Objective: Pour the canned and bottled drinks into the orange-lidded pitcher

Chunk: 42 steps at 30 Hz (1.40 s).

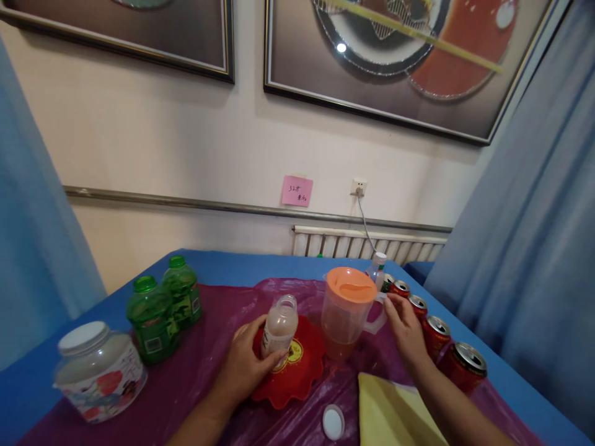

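Note:
My left hand (248,359) is wrapped round a small clear bottle (281,325), uncapped and upright, with a label on its front. It is held over a red scalloped plate (297,387) with a yellow emblem. To the right stands a clear plastic pitcher (337,319) with an orange lid (351,285) and some brownish liquid low inside. My right hand (406,325) has its fingers closed at the top of the pitcher's handle; how firmly they grip is hard to see. A white cap (333,422) lies in front of the plate.
Two green bottles (151,319) and a white-lidded jar (100,378) stand at left. Several red cans (436,337) line the right edge, behind my right forearm. A white-capped bottle (377,266) is behind the pitcher. A yellow cloth (390,412) lies on the purple sheet (218,310).

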Motion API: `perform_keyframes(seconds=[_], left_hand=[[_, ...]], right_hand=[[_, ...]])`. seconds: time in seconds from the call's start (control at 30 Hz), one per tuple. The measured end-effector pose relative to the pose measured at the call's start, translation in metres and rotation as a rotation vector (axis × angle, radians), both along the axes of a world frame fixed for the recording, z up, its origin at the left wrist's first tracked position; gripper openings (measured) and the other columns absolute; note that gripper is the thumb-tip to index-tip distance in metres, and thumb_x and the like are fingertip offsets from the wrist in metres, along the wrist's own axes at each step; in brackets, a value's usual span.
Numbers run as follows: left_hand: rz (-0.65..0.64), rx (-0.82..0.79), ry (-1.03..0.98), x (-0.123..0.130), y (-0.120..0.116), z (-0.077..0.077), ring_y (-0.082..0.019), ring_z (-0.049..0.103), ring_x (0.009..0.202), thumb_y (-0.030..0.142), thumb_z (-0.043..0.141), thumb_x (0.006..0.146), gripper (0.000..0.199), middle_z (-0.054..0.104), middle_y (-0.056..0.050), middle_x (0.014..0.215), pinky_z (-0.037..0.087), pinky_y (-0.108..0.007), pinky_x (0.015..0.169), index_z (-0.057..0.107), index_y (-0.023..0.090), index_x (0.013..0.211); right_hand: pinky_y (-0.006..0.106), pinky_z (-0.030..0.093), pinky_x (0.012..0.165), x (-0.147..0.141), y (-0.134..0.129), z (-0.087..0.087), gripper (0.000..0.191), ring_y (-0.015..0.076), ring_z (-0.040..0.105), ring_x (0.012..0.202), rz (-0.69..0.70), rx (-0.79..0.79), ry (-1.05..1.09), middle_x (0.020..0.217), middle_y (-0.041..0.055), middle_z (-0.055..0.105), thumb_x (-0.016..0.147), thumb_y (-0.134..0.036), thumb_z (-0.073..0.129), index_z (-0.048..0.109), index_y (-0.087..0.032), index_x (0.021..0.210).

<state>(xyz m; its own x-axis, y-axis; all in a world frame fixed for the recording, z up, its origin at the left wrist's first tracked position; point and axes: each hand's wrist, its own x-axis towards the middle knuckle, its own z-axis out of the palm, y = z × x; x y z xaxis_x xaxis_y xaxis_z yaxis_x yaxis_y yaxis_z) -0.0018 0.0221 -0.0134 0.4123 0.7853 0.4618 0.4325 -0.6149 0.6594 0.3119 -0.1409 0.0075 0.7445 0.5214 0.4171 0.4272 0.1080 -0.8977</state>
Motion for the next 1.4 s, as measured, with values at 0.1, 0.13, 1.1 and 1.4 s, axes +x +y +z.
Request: perform_keyframes(seconds=[0.1, 0.13, 1.1, 1.4], left_hand=[[-0.005, 0.018, 0.021, 0.000, 0.001, -0.003, -0.035, 0.068, 0.111, 0.041, 0.079, 0.063, 0.063, 0.073, -0.014, 0.120, 0.054, -0.052, 0.096, 0.066, 0.018, 0.120], [-0.009, 0.018, 0.024, 0.000, 0.001, -0.003, -0.035, 0.067, 0.111, 0.041, 0.079, 0.063, 0.063, 0.073, -0.014, 0.120, 0.054, -0.052, 0.096, 0.066, 0.018, 0.120], [-0.030, 0.160, 0.023, -0.002, -0.002, -0.018, -0.035, 0.067, 0.110, 0.038, 0.083, 0.062, 0.066, 0.076, -0.009, 0.118, 0.046, -0.056, 0.105, 0.066, 0.025, 0.124], [-0.051, 0.136, 0.015, -0.002, -0.009, -0.007, -0.034, 0.069, 0.105, 0.038, 0.083, 0.062, 0.060, 0.077, -0.008, 0.113, 0.046, -0.054, 0.104, 0.068, 0.025, 0.119]], right_hand=[[0.029, 0.046, 0.063, 0.005, 0.021, 0.005, 0.054, 0.0180, 0.055, 0.066, 0.126, -0.013, 0.083, 0.068, 0.0008, 0.058, 0.084, -0.073, 0.058, 0.058, -0.020, 0.073], [0.028, 0.043, 0.057, 0.005, 0.026, 0.004, 0.057, 0.0159, 0.050, 0.059, 0.143, -0.003, 0.117, 0.061, -0.0014, 0.053, 0.082, -0.075, 0.058, 0.053, -0.021, 0.067], [0.026, 0.019, 0.048, -0.007, 0.085, 0.166, 0.056, 0.0093, 0.025, 0.050, 0.363, -0.214, -0.496, 0.050, -0.0057, 0.025, 0.080, -0.064, 0.057, 0.034, -0.024, 0.050], [0.027, 0.016, 0.050, -0.017, 0.092, 0.171, 0.052, 0.0092, 0.022, 0.051, 0.379, -0.253, -0.633, 0.054, -0.0056, 0.022, 0.082, -0.059, 0.055, 0.033, -0.023, 0.052]])
